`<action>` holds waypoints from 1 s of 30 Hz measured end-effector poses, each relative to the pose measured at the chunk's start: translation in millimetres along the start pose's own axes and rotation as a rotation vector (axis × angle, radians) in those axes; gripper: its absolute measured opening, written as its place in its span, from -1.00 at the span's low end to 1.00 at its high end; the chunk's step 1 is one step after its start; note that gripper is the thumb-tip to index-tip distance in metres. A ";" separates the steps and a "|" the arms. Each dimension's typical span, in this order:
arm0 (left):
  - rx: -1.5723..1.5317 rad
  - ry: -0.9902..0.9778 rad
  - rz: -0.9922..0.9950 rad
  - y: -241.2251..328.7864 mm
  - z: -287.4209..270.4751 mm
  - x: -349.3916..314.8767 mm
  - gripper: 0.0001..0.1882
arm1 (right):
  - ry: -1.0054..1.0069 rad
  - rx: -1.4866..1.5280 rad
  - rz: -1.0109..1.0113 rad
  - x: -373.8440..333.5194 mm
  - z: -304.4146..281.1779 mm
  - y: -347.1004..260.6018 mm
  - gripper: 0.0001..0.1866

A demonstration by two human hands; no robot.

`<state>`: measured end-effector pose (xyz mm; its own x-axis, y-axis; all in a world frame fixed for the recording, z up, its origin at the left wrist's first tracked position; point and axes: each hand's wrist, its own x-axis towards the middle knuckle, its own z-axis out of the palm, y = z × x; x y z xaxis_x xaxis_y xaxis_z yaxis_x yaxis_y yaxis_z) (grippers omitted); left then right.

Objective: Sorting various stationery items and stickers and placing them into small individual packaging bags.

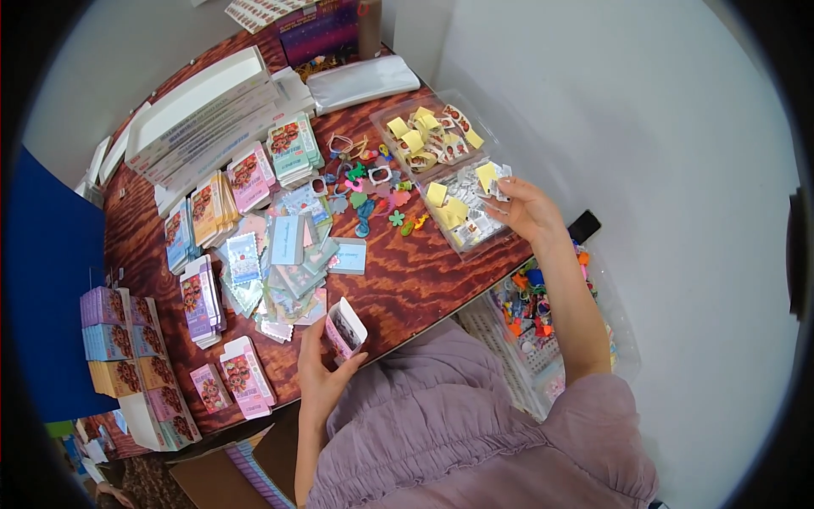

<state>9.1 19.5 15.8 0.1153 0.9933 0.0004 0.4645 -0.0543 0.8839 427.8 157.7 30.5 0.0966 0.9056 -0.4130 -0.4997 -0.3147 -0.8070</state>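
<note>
My left hand [320, 371] is wrapped round a small pink carton [346, 329] at the table's front edge. The carton's top flap stands up and something dark shows inside. Over a clear plastic tray [458, 244] at the right, my right hand [532, 210] pinches a small silvery-white packet [498, 185]. Similar packets and several yellow paper pieces [456, 209] lie in that tray. Behind it, another clear tray holds printed pieces with yellow backs [413, 139]. Small colourful plastic trinkets [363, 182] are scattered to the left of the trays.
A loose heap of pastel cards and sleeves [288, 254] covers the table's middle. Flattened cartons [246, 377] lie near the front left, with stacks of filled display boxes [127, 339] beyond. White trays [199, 110] stand at the back. A bin of toys [543, 322] sits below the right edge.
</note>
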 end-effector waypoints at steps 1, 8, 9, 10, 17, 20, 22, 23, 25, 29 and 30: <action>-0.003 -0.002 -0.009 3.2 -0.4 -0.2 -0.17 | 0.025 -0.006 0.009 0.6 -1.5 1.0 -0.85; 0.010 0.011 -0.053 26.8 2.1 10.1 -0.25 | 0.214 -1.081 -0.601 6.2 2.4 23.2 -0.87; 0.026 0.028 -0.033 28.0 4.5 12.8 -0.28 | 0.189 -1.127 -0.666 6.9 -0.9 21.8 -0.87; -0.098 0.058 -0.052 27.0 8.2 13.2 -0.29 | 0.240 -1.250 -0.773 -0.4 12.2 20.7 -0.87; -0.104 0.120 -0.033 18.5 14.0 12.7 -0.29 | -0.090 -0.574 -0.352 -77.5 121.1 38.5 -0.94; -0.001 0.119 -0.002 10.9 16.3 9.1 -0.27 | -0.331 -0.671 -0.371 -113.0 162.6 71.2 -0.91; 0.109 0.209 0.088 10.1 18.0 7.9 -0.25 | -0.327 -0.995 -0.550 -124.4 179.3 85.1 -0.91; 0.111 0.211 0.086 11.5 18.0 7.2 -0.25 | -0.318 -1.105 -0.628 -125.6 185.2 92.9 -0.90; 0.186 0.246 0.125 13.9 17.9 5.2 -0.23 | -0.334 -1.221 -0.727 -124.0 193.9 105.1 -0.89; 0.186 0.298 0.092 4.5 16.5 3.3 -0.21 | -0.386 -1.288 -0.815 -118.9 206.0 109.3 -0.82; 0.184 0.303 0.088 5.3 15.6 2.1 -0.21 | -0.398 -1.213 -0.824 -117.7 207.3 109.7 -0.80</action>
<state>25.5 19.7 13.1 -0.0909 0.9674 0.2362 0.6176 -0.1313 0.7754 183.2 75.4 78.0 -0.3441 0.8932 0.2896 0.5832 0.4450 -0.6796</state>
